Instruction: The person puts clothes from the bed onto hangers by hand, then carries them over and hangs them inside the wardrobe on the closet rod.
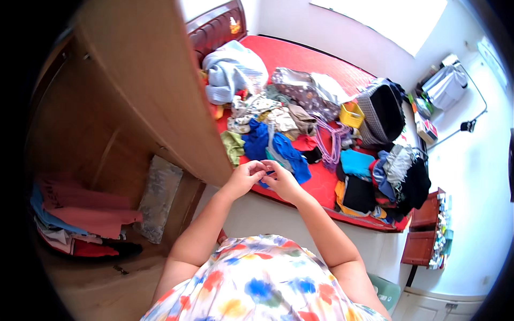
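Observation:
My left hand (248,176) and my right hand (282,182) are raised in front of me, fingertips close together or touching. Loosely bent fingers show on both, and I see nothing held in either. Behind them, a heap of clothes covers part of the red bed (325,185). Closest to the hands in the picture lie blue garments (292,155) and a light green cloth (233,146). Further right are pink-purple hangers (332,140), a folded turquoise garment (356,161) and a folded black garment (359,193).
At the left stands a wooden wardrobe (144,80) with folded clothes (88,206) low inside. A light blue blanket (234,67), a yellow basket (352,114) and an open checked bag (375,115) rest on the bed. A reddish-brown cabinet (421,230) stands along the right wall.

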`<action>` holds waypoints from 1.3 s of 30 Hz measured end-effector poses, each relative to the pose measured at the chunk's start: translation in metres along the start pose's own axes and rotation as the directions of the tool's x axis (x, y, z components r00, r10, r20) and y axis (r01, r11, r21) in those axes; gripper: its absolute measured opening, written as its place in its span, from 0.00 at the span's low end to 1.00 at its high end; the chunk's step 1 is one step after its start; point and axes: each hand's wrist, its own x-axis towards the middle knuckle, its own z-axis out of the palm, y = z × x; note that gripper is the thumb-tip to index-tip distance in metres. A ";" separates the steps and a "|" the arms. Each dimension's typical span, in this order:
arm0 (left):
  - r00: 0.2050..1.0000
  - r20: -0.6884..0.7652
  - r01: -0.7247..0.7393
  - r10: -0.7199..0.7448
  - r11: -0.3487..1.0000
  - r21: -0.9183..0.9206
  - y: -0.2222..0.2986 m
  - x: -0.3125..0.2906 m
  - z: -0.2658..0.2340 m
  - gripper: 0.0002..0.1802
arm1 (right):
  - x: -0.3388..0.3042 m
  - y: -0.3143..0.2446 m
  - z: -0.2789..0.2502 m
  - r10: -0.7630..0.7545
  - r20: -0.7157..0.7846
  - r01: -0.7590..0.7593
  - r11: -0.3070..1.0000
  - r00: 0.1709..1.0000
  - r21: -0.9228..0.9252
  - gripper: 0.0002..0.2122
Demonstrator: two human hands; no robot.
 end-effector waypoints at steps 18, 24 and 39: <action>0.940 0.119 0.312 -0.319 0.947 0.070 -0.135 0.219 0.134 0.11 | -0.064 0.148 -0.231 0.480 -0.380 -0.372 0.870 0.791 0.324 0.17; 0.917 0.078 0.377 -0.391 0.914 0.149 -0.169 0.305 0.118 0.11 | -0.003 0.211 -0.279 0.627 -0.407 -0.491 0.777 0.664 0.395 0.17; 0.837 -0.013 0.540 -0.547 0.821 0.186 -0.204 0.420 0.054 0.12 | 0.171 0.376 -0.355 0.622 -0.492 -0.691 0.721 0.610 0.055 0.18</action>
